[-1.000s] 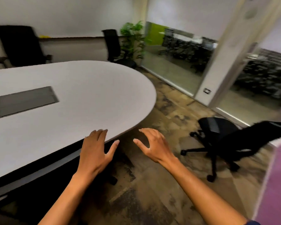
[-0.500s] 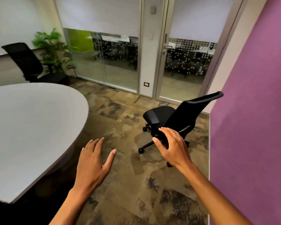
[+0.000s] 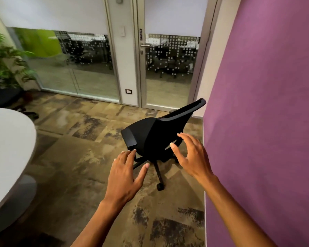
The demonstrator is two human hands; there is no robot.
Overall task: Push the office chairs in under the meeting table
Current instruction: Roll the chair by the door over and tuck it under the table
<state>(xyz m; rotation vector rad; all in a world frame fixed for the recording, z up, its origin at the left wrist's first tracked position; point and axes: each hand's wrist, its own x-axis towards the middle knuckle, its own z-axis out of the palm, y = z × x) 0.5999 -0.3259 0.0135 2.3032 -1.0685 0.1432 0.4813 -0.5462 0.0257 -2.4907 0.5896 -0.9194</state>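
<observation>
A black office chair (image 3: 155, 138) on castors stands on the floor ahead of me, close to the purple wall, with its backrest leaning toward the right. Both hands reach toward it with fingers spread and hold nothing. My left hand (image 3: 126, 173) hovers in front of the chair's base and armrest. My right hand (image 3: 193, 155) is level with the backrest, on the wall side. Neither hand touches the chair as far as I can tell. The white meeting table (image 3: 11, 148) curves in at the left edge, well apart from the chair.
A purple wall (image 3: 268, 122) runs along the right. Glass panels and a glass door (image 3: 169, 68) close off the far side. A second black chair (image 3: 4, 97) and a potted plant (image 3: 5, 59) stand at the far left. Patterned brown floor lies between table and chair.
The view has swung right, from the table toward the chair by the purple wall. The chair now looks nearer, and both hands have come up toward it, the left one further forward.
</observation>
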